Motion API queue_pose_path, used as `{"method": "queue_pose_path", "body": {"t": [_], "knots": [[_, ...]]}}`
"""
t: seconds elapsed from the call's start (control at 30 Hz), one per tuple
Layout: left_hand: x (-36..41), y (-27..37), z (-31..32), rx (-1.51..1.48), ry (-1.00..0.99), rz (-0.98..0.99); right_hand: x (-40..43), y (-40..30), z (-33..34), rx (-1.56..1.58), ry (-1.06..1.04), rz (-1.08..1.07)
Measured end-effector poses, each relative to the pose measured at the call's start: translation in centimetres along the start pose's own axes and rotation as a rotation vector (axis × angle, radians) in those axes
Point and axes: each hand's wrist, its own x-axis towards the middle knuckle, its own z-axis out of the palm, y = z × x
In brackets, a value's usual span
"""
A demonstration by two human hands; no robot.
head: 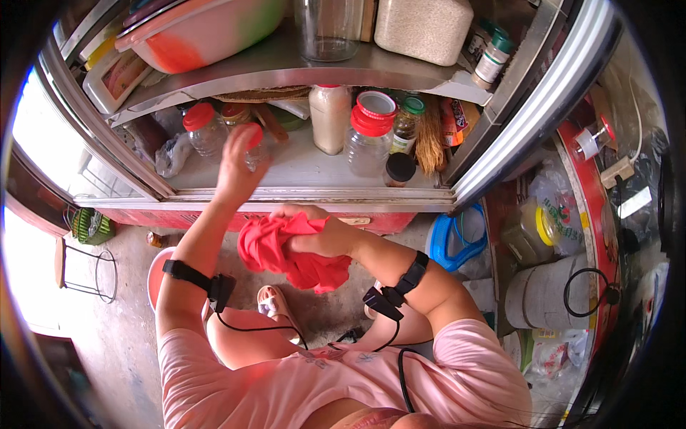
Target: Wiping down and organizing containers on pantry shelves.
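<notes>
My right hand (316,236) grips a crumpled red cloth (284,252) in front of the cabinet's lower frame. Reaching over the sill, my blurred left hand (238,169) is at a small clear jar with a red lid (254,135). The hand covers part of this jar, and whether the fingers grip it I cannot tell. Behind and to the left stands another clear jar with a red lid (206,131). Farther right on the same shelf (295,166) are a tall jar of pale contents (329,120) and a clear jar with a red lid (368,147).
The sliding-door track (321,201) edges the cabinet's front. Overhead, the steel upper shelf (278,80) carries a plastic basin (209,37) and a rice container (423,29). A black-lidded jar (400,169) and a straw brush (429,139) stand at right. A blue basket (455,241) is below.
</notes>
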Motion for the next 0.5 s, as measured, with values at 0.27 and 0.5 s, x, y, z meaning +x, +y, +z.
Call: {"method": "queue_pose_path", "body": {"t": [0.27, 0.5], "knots": [[2.6, 7.3, 2.3, -0.973, -0.545, -0.602, -1.5, -2.6, -0.5, -0.037, -0.03, -0.141], [6.6, 12.0, 4.0, -0.144, -0.174, 0.273, -2.3, -2.6, -3.7, 0.33, -0.177, 0.037]]}}
